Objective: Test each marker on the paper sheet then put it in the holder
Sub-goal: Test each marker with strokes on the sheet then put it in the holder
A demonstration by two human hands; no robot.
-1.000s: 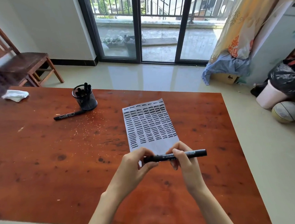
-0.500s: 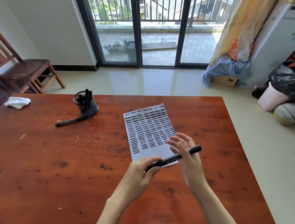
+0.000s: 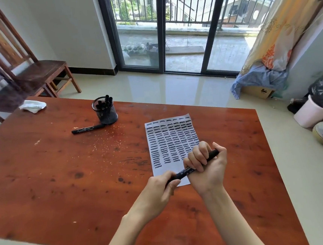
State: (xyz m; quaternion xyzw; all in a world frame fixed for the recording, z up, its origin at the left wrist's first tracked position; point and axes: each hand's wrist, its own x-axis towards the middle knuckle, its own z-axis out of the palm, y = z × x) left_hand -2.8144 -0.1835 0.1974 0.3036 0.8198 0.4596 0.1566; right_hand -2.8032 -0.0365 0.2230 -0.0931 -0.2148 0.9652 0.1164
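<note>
I see both hands closed around one black marker [image 3: 188, 171] above the near end of the paper sheet [image 3: 171, 141]: the left hand [image 3: 163, 188] grips its lower end, the right hand [image 3: 206, 166] wraps its upper part. The holder [image 3: 105, 112] stands far left on the tabletop [image 3: 53, 171], another marker [image 3: 88, 128] lying beside it.

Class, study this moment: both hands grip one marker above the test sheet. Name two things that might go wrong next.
1. The right hand and left hand pull the marker in opposite directions; a sudden release could jerk the tip across the paper sheet or table.
2. The loose marker beside the holder may roll or be overlooked.
</note>
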